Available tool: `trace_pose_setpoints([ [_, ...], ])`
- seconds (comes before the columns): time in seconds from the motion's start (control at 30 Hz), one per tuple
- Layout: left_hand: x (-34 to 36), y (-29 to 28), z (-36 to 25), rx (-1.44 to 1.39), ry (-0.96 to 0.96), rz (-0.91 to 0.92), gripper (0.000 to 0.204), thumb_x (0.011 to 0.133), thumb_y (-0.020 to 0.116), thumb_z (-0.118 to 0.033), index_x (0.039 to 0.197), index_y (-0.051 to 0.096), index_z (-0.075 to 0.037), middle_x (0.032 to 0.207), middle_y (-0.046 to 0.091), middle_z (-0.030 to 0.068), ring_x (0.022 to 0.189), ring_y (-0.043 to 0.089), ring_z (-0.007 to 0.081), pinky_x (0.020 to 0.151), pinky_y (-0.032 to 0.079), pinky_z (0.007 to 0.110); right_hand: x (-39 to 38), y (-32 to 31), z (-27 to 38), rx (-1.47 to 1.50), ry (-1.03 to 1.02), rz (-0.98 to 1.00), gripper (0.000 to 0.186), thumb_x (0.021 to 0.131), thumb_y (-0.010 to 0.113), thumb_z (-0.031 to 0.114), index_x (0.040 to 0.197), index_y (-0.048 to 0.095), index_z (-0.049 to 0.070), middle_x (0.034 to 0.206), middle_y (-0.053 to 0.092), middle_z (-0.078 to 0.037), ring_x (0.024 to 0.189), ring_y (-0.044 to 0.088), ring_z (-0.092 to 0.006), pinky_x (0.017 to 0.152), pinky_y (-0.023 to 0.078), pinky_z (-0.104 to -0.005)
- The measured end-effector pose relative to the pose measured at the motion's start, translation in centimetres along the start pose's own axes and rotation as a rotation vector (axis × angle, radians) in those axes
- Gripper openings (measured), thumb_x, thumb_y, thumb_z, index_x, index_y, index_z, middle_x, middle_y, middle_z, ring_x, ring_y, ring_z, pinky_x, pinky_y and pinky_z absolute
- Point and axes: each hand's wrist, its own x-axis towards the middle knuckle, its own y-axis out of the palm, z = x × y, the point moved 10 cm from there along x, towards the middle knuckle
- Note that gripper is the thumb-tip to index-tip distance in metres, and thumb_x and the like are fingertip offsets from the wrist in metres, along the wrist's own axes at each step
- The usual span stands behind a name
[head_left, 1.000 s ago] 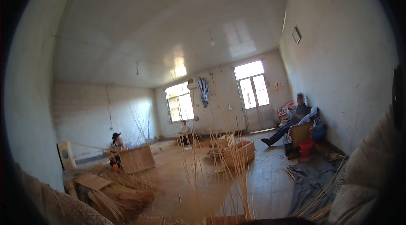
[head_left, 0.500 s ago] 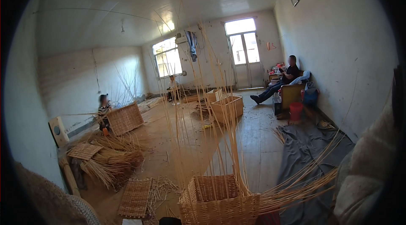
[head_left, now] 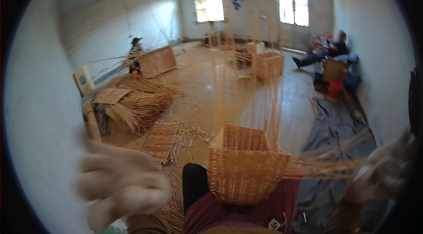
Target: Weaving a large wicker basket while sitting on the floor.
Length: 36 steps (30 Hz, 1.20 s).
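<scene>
Basket (head_left: 246,174) sits at the person's lap over a red striped cloth (head_left: 233,217). Its lower walls are closely woven; tall strips (head_left: 276,117) above and side strips (head_left: 328,166) remain loose, so weaving looks partly done. Left hand (head_left: 123,181) hangs apart, loosely spread, seemingly empty; right hand (head_left: 382,168) blurs near the strip ends, grip impossible to tell.

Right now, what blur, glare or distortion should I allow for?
Head view, near: left hand and right hand heavily blurred, woven basket clearer; head view, far: window and door panes glare white; head view, edges: left wall bowed, corners black.
</scene>
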Motion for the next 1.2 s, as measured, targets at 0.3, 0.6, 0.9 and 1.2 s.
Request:
trace_pose_setpoints([
  [0.3,-41.1,-2.0,-14.3,-0.33,-1.642,1.002,0.024,0.094,0.061,-0.009,0.117,0.066,-0.007,0.11,0.067,0.0122,0.105,0.063,0.0256,0.093,0.049,0.036,-39.1,-4.1,17.8,0.939,0.532,2.294,0.049,0.087,0.059,0.035,0.134,0.059,0.02,0.13,0.059,-0.015,0.12,0.055,-0.0364,0.101,0.046,-0.0484],
  [0.6,-50.7,-1.3,-25.4,-0.789,-1.843,1.591,0.029,0.097,0.056,-0.022,0.122,0.065,-0.009,0.116,0.067,0.0125,0.11,0.062,0.0277,0.099,0.046,0.037,-41.6,-5.3,17.7,0.935,0.74,1.888,0.036,0.088,0.062,0.034,0.121,0.069,0.021,0.116,0.065,-0.013,0.107,0.059,-0.0292,0.093,0.048,-0.0464],
  [0.9,-42.1,8.3,-18.7,-0.558,-1.463,1.368,0.022,0.095,0.058,-0.018,0.114,0.067,-0.011,0.107,0.066,0.0112,0.102,0.061,0.0322,0.09,0.048,0.043,-46.6,-0.1,15.7,1.005,2.127,1.105,0.045,0.083,0.069,0.008,0.125,0.052,0.009,0.106,0.062,-0.008,0.082,0.064,-0.0171,0.069,0.054,-0.0302],
  [1.2,-35.5,24.0,-15.5,-0.141,-0.537,1.208,0.07,0.081,0.069,-0.045,0.137,0.05,-0.005,0.118,0.061,0.0097,0.116,0.057,0.0241,0.104,0.036,0.047,-58.6,-1.1,33.9,1.194,2.937,1.283,0.029,0.099,0.059,0.024,0.118,0.056,0.002,0.086,0.061,-0.008,0.078,0.063,-0.0211,0.061,0.054,-0.03],
])
